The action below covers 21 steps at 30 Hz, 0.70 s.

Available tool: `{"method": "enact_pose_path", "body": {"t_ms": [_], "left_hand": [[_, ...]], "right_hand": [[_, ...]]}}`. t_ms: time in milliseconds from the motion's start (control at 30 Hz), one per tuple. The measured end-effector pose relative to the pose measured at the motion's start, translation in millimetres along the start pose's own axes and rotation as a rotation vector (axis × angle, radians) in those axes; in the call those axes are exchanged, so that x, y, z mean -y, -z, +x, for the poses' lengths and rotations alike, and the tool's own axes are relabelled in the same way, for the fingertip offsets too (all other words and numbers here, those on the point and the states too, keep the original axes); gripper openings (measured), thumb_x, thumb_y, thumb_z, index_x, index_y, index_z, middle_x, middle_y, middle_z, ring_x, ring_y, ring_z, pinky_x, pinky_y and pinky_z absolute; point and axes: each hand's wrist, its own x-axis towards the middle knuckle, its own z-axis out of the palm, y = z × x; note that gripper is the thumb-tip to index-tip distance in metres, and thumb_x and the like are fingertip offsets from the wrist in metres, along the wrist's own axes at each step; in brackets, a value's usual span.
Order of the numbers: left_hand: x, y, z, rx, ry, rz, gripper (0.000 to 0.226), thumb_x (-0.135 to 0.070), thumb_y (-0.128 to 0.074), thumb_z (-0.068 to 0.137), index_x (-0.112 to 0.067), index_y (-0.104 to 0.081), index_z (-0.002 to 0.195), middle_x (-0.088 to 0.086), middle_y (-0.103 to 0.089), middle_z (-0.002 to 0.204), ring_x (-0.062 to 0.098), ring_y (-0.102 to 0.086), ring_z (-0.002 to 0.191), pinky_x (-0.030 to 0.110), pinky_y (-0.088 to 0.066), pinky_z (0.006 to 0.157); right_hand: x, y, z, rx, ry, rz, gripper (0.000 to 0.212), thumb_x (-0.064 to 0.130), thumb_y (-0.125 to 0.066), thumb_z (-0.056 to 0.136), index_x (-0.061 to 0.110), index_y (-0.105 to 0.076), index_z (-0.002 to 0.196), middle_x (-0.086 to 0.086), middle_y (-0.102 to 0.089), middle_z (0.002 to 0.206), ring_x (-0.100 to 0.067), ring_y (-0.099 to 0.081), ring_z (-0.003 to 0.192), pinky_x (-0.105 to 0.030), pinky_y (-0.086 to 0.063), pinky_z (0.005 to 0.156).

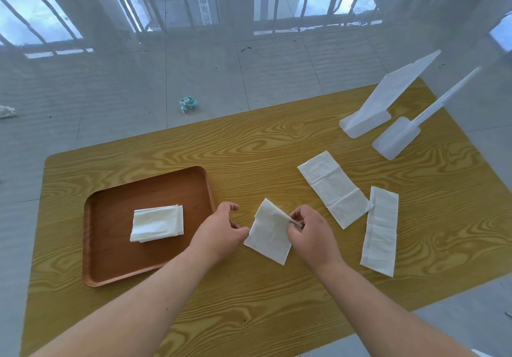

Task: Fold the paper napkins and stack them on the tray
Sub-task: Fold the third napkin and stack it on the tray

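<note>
Right grip (310,226) pinching napkin (270,235), unmarked

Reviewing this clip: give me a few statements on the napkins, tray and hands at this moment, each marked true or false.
1. A stack of folded napkins lies on the brown tray. True.
2. Both hands are empty. False: the right hand pinches the napkin being folded between its fingers; the left hand touches that napkin's left edge.
3. Two unfolded napkins lie on the table to the right of the hands. True.
4. The tray sits to the right of both hands. False: it is on their left.
5. The napkin being folded rests on the tray. False: it is over the table, beside the tray.
</note>
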Motion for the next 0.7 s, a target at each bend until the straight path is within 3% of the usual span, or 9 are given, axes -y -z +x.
{"method": "enact_pose_path", "body": {"t_ms": [100,200,300,433,533,633,700], "left_hand": [[-8.3,2.1,-3.7,-0.129,-0.138,0.152,0.039,-0.039,-0.063,0.086,-0.037,-0.05,0.122,-0.013,-0.062,0.087,0.004,-0.061,0.07,0.029,-0.052,0.059],[-14.6,2.5,-5.6,-0.2,-0.277,0.232,0.034,-0.034,-0.057,0.09,-0.032,-0.052,0.124,-0.017,-0.055,0.099,0.006,-0.058,0.088,0.028,-0.047,0.068],[-17.8,-2.4,-7.0,-0.126,-0.386,0.382,0.04,-0.043,-0.056,0.094,-0.03,-0.05,0.131,-0.011,-0.054,0.123,0.012,-0.051,0.116,0.028,-0.045,0.088],[-22.0,-16.7,-3.1,-0.034,-0.416,0.651,0.067,-0.062,-0.058,0.09,-0.025,-0.044,0.143,-0.004,-0.049,0.137,0.018,-0.046,0.124,0.034,-0.048,0.099],[-23.6,-25.5,0.8,-0.024,-0.401,0.748,0.067,-0.066,-0.061,0.087,-0.025,-0.048,0.137,-0.003,-0.05,0.131,0.019,-0.047,0.118,0.036,-0.05,0.095],[-24.2,-27.7,4.2,-0.05,-0.413,0.755,0.042,-0.056,-0.06,0.091,-0.027,-0.056,0.121,-0.003,-0.053,0.122,0.018,-0.047,0.11,0.033,-0.05,0.089],[-24.6,-25.8,6.4,-0.033,-0.411,0.677,0.024,-0.046,-0.059,0.093,-0.029,-0.06,0.11,-0.005,-0.057,0.115,0.017,-0.05,0.108,0.031,-0.049,0.085]], "right_hand": [[-0.4,5.0,-9.7,0.063,0.335,-0.271,0.009,0.022,-0.062,0.088,0.025,-0.058,0.095,0.01,-0.058,0.096,-0.011,-0.05,0.094,-0.025,-0.045,0.084],[-4.3,4.1,-23.3,0.194,0.467,-0.36,0.023,0.042,-0.058,0.086,0.028,-0.059,0.104,0.013,-0.056,0.107,-0.01,-0.048,0.106,-0.027,-0.042,0.098],[-7.9,-2.7,-25.6,0.15,0.38,-0.327,0.034,0.049,-0.053,0.09,0.027,-0.06,0.115,0.012,-0.057,0.115,-0.01,-0.047,0.111,-0.029,-0.041,0.102],[-9.2,-10.8,-11.5,0.11,0.125,-0.397,0.053,0.038,-0.054,0.094,0.022,-0.047,0.144,0.001,-0.051,0.133,-0.021,-0.046,0.123,-0.036,-0.04,0.107],[-9.0,-14.9,-1.6,0.129,0.134,-0.52,0.037,0.031,-0.052,0.093,0.025,-0.053,0.13,0.0,-0.053,0.116,-0.022,-0.049,0.105,-0.036,-0.046,0.094],[-4.7,-14.4,4.2,0.11,0.158,-0.56,0.012,0.032,-0.051,0.092,0.027,-0.057,0.101,0.003,-0.05,0.097,-0.019,-0.045,0.092,-0.034,-0.045,0.082],[-4.9,-12.9,6.0,0.103,0.164,-0.551,0.011,0.035,-0.053,0.091,0.027,-0.058,0.095,0.005,-0.048,0.094,-0.017,-0.041,0.092,-0.033,-0.043,0.082]]}}
